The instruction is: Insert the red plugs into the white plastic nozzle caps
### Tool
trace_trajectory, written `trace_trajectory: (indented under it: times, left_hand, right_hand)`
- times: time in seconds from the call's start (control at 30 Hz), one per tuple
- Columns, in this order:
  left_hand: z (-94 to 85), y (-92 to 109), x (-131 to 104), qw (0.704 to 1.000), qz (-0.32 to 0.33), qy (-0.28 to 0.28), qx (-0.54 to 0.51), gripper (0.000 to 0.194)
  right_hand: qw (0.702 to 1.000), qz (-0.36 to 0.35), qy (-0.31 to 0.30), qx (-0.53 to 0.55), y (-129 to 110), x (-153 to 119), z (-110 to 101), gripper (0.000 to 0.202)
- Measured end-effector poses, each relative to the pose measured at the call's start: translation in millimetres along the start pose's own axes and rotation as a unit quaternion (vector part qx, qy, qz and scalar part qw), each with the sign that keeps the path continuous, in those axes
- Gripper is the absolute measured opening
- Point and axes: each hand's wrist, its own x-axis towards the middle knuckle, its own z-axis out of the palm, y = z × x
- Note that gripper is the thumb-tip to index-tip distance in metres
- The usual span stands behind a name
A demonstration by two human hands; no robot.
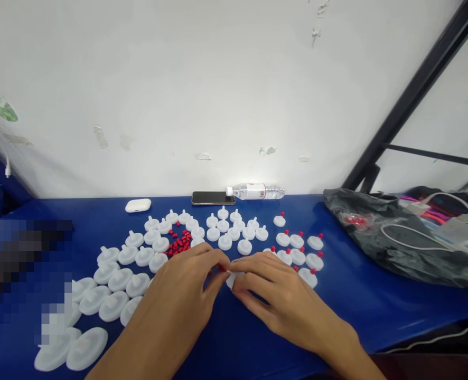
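Note:
My left hand point(190, 285) pinches a small red cap point(223, 268) between thumb and forefinger, at the stem of a white disc. Against it, my right hand point(271, 290) has its fingers closed round that white disc point(230, 281), which is mostly hidden by the fingers. A pile of loose red caps point(180, 243) lies behind my left hand. Plain white discs with stems point(122, 279) spread over the left and middle of the blue table point(356, 311). To the right of my hands stand several white discs with red caps on their stems point(314, 261).
Along the wall lie a white case point(138, 205), a phone point(213, 198) and a clear bottle point(255, 191). A black plastic bag point(376, 243) with cables and a packet of red pieces point(356, 221) covers the right side. A dark metal frame point(408, 95) rises behind it.

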Motion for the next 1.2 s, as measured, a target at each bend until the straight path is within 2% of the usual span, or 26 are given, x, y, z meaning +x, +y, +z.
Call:
trace_trajectory:
  times: [0.2,0.33,0.47,0.57,0.67,0.73,0.8,0.87,1.03,1.2]
  left_hand:
    - [-2.6,1,1,0.999,0.005,0.021,-0.028,0.019]
    - [-10.9,9,-3,0.991,-0.02,0.035,-0.125,0.016]
    - [-19.2,13,-7,0.972,-0.04,0.018,-0.232,0.018]
    - [-21.2,13,-9,0.959,-0.065,0.005,-0.276,0.018]
    - [-19.3,15,-14,0.936,-0.105,-0.008,-0.337,0.039]
    - [-17.4,18,-19,0.907,-0.142,-0.043,-0.394,0.052]
    - [-16.0,23,-23,0.883,-0.167,-0.074,-0.431,0.055]
    - [-15.2,26,-23,0.878,-0.16,-0.079,-0.445,0.051]
    - [-12.5,26,-13,0.882,-0.068,-0.107,-0.454,0.032]
    - [-10.3,29,-10,0.895,-0.04,-0.089,-0.434,0.026]
  right_hand:
    - [0.999,-0.024,0.038,-0.019,1,-1,-1,0.011]
    - [0.994,-0.046,0.096,-0.015,1,-1,-3,0.014]
    - [0.987,-0.065,0.146,-0.01,1,-2,-5,0.019]
    - [0.979,-0.098,0.176,-0.018,-1,-3,-7,0.016]
    - [0.971,-0.108,0.214,-0.022,-5,-3,-9,0.014]
    - [0.968,-0.109,0.223,-0.022,-6,-4,-9,0.014]
    - [0.969,-0.116,0.218,-0.018,-6,-4,-9,0.014]
    - [0.969,-0.123,0.215,-0.003,-5,-3,-9,0.014]
    - [0.966,-0.129,0.223,0.009,-4,1,-9,0.012]
    - [0.965,-0.121,0.233,0.002,-6,2,-11,0.012]
